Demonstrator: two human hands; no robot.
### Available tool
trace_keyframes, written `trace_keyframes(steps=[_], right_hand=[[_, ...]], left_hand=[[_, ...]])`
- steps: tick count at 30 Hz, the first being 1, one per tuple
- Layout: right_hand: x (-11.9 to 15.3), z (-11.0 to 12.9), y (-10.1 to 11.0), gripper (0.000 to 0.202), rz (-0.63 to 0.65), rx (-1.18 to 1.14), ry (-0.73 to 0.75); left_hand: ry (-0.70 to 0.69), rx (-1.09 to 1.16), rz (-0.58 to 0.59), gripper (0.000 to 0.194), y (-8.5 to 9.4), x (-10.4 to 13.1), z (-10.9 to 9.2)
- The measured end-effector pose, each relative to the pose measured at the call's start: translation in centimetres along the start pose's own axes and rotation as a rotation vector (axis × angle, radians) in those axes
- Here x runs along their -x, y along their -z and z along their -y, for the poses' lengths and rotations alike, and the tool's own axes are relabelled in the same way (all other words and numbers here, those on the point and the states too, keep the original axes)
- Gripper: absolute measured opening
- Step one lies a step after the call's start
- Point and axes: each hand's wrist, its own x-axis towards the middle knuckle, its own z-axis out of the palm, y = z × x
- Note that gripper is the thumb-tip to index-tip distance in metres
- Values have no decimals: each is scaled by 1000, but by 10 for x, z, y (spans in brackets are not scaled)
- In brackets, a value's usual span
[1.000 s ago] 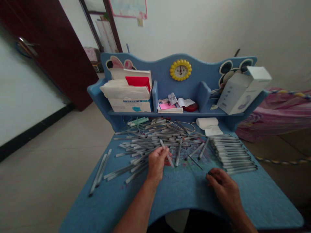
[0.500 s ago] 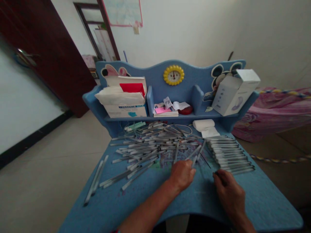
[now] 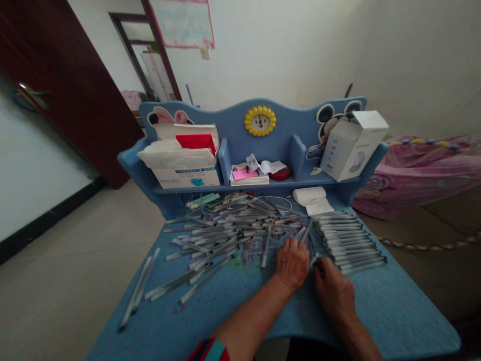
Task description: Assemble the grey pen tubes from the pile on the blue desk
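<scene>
My left hand [image 3: 293, 263] is closed, knuckles up, over the near edge of the loose pens; a pen seems to be in its fingers, mostly hidden by them. Close beside it, my right hand [image 3: 334, 288] is pinched, thumb against forefinger. What it grips is small and dark, too hidden to name. A thin dark rod [image 3: 312, 246] lies just beyond its fingertips. Many clear-barrelled pens with dark ends form a loose pile [image 3: 225, 225] ahead and to the left. To the right, a neat row of similar pens [image 3: 349, 240] lies side by side.
A few pens [image 3: 137, 288] lie apart at the table's left edge. A white paper roll [image 3: 310, 194] sits behind the row. The blue shelf [image 3: 259, 188] holds a mask box [image 3: 188, 175], papers [image 3: 250, 175] and a white carton [image 3: 351, 150]. A yellow clock [image 3: 259, 121] is above.
My left hand has moved right, and my right hand has moved left towards it, so they are now nearly touching. The view has shifted slightly.
</scene>
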Motion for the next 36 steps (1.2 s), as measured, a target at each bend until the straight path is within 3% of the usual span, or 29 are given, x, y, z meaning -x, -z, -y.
trace_keyframes(steps=[8, 16, 24, 30, 33, 36], right_hand=[[-19, 8, -7, 16, 9, 48, 76], [-47, 28, -21, 15, 66, 66, 188], [-66, 44, -26, 10, 107, 64, 274], [-59, 42, -21, 21, 118, 47, 296], [-55, 39, -17, 25, 89, -69, 255], [-46, 42, -8, 25, 81, -335, 140]], left_hand=[[93, -178, 12, 26, -9, -18, 10], [175, -283, 79, 27, 22, -12, 43], [188, -295, 26, 21, 49, 21, 81], [272, 51, -21, 16, 66, 41, 95], [390, 407, -40, 15, 69, 43, 97], [561, 887, -4, 15, 70, 45, 97]])
